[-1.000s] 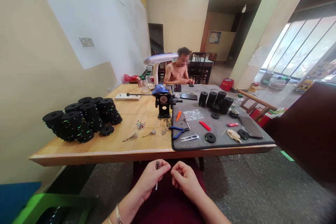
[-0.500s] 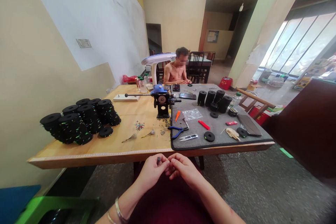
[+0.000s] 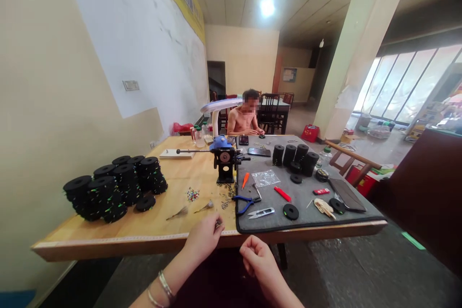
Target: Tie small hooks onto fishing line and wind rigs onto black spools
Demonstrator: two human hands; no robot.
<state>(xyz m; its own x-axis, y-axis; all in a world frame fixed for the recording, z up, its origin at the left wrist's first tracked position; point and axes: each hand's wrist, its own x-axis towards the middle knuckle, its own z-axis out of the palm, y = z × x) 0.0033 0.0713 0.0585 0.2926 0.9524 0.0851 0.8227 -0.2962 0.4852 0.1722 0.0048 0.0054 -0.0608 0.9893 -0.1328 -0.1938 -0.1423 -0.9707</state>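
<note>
My left hand (image 3: 205, 238), with bangles at the wrist, is above the table's front edge, fingers closed round something small and dark that I cannot make out. Just past it on the wood lie two thin bundles, the nearer one a wispy bundle (image 3: 205, 207). My right hand (image 3: 257, 256) is closed in a pinch in front of the table edge, apart from the left. Whatever it pinches is too small to see. Closest to it on the grey mat (image 3: 267, 224) are thread snips (image 3: 262, 213), blue-handled pliers (image 3: 246, 204) and a black foam spool (image 3: 290, 211).
Stacks of black foam spools (image 3: 124, 180) stand at left, more spools (image 3: 289, 155) at right. A black hand-cranked device (image 3: 225, 166) and a lamp (image 3: 220, 106) stand mid-table. Coloured beads (image 3: 192, 194) lie on the wood. A person (image 3: 245, 118) sits at the far end.
My hands, touching before, have come apart. The left has moved forward and left to the table edge; the right has shifted slightly right. The view has tilted up.
</note>
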